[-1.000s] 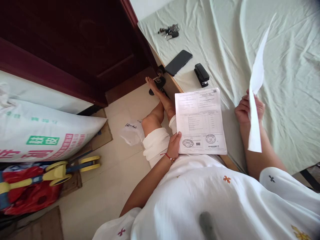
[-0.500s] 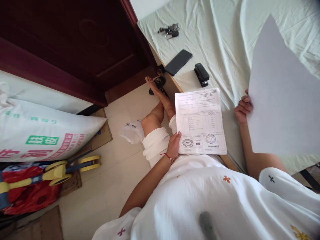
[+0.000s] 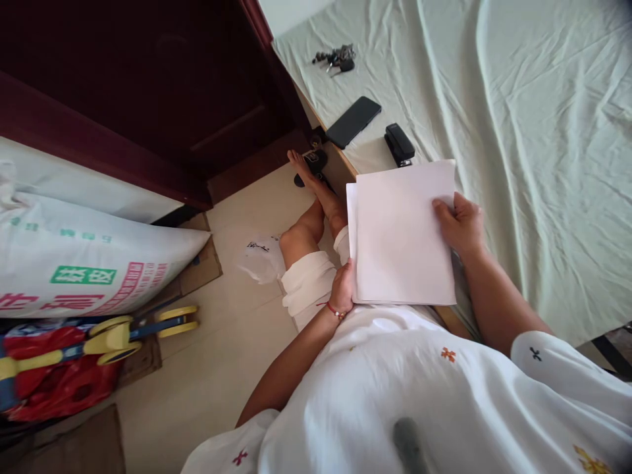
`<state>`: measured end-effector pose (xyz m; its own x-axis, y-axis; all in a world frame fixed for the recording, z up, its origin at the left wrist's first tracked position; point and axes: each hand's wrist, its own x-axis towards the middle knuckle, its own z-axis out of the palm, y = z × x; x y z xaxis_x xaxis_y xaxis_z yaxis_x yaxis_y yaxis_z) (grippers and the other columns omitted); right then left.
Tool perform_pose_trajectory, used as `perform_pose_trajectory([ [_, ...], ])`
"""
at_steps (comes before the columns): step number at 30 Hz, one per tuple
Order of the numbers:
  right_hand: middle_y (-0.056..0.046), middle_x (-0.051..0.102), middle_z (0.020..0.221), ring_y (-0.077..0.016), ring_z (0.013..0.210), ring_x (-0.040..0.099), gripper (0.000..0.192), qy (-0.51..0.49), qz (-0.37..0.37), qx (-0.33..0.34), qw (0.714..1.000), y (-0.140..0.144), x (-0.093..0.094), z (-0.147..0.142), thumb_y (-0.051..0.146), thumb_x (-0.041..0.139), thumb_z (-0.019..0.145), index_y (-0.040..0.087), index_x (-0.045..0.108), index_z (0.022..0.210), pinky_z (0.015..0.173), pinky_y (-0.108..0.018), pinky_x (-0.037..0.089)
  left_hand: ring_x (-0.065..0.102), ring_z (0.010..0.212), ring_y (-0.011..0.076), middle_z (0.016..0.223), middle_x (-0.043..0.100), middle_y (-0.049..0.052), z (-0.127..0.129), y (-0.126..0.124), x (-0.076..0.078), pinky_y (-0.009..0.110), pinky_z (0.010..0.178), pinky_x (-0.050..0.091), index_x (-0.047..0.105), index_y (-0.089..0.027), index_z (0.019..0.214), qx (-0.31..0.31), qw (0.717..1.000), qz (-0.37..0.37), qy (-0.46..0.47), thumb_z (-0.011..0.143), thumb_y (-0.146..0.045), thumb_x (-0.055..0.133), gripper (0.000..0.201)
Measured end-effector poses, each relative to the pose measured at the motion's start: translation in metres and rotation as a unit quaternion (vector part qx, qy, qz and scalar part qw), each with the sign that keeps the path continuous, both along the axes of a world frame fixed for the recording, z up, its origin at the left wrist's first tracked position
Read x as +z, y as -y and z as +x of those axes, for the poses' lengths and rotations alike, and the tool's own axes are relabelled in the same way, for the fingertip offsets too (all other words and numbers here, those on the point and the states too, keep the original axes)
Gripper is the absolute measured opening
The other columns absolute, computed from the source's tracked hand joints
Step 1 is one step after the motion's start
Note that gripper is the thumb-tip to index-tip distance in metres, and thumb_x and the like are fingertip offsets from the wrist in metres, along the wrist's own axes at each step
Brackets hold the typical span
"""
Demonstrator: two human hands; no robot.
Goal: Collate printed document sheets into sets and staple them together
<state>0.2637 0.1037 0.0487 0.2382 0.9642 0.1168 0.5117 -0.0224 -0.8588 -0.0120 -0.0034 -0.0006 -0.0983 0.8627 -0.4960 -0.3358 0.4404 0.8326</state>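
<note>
A stack of white paper (image 3: 399,237) lies at the bed's (image 3: 518,131) near edge, long axis pointing away from the person, pinched at its near-left corner by the left hand (image 3: 343,289) and pressed at its right edge by the right hand (image 3: 459,224).
</note>
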Motion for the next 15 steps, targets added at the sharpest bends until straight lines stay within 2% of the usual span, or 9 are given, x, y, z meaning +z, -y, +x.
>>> perform_pose_trajectory([
  [3, 0.002, 0.043, 0.064, -0.0145, 0.060, 0.038, 0.034, 0.036, 0.007, 0.008, 0.999, 0.001, 0.003, -0.005, 0.047, 0.064, 0.093, 0.024, 0.050, 0.073, 0.055, -0.030, 0.033, 0.075, 0.112, 0.0311, 0.105, 0.084, 0.010, 0.002, 0.001, -0.003, 0.040, 0.102, 0.054, 0.081, -0.016, 0.100, 0.021, 0.999, -0.011, 0.028, 0.078, -0.075, 0.076, 0.063],
  [6, 0.002, 0.042, 0.063, -0.0144, 0.060, 0.037, 0.036, 0.041, 0.005, 0.015, 0.999, 0.003, 0.005, -0.010, 0.049, 0.063, 0.094, 0.024, 0.047, 0.073, 0.055, -0.030, 0.034, 0.075, 0.114, 0.0316, 0.107, 0.084, 0.011, 0.003, 0.001, -0.004, 0.041, 0.104, 0.053, 0.081, -0.016, 0.099, 0.014, 0.999, -0.009, 0.050, 0.078, -0.074, 0.077, 0.062],
  [11, 0.002, 0.042, 0.062, -0.0141, 0.059, 0.037, 0.041, 0.052, 0.014, 0.037, 0.998, 0.005, 0.008, -0.017, 0.052, 0.060, 0.095, 0.024, 0.041, 0.071, 0.055, -0.031, 0.034, 0.073, 0.122, 0.0325, 0.114, 0.083, 0.013, 0.003, 0.000, 0.003, 0.041, 0.109, 0.051, 0.081, -0.015, 0.102, -0.010, 0.998, 0.006, 0.069, 0.079, -0.071, 0.078, 0.061],
  [15, 0.002, 0.044, 0.061, -0.0150, 0.058, 0.037, 0.043, 0.051, 0.030, 0.034, 0.998, 0.005, 0.011, -0.021, 0.055, 0.059, 0.095, 0.025, 0.041, 0.070, 0.058, -0.032, 0.038, 0.072, 0.120, 0.0345, 0.108, 0.084, 0.013, 0.005, -0.001, 0.010, 0.043, 0.106, 0.053, 0.080, -0.015, 0.099, -0.023, 0.997, 0.005, 0.075, 0.074, -0.066, 0.084, 0.057],
])
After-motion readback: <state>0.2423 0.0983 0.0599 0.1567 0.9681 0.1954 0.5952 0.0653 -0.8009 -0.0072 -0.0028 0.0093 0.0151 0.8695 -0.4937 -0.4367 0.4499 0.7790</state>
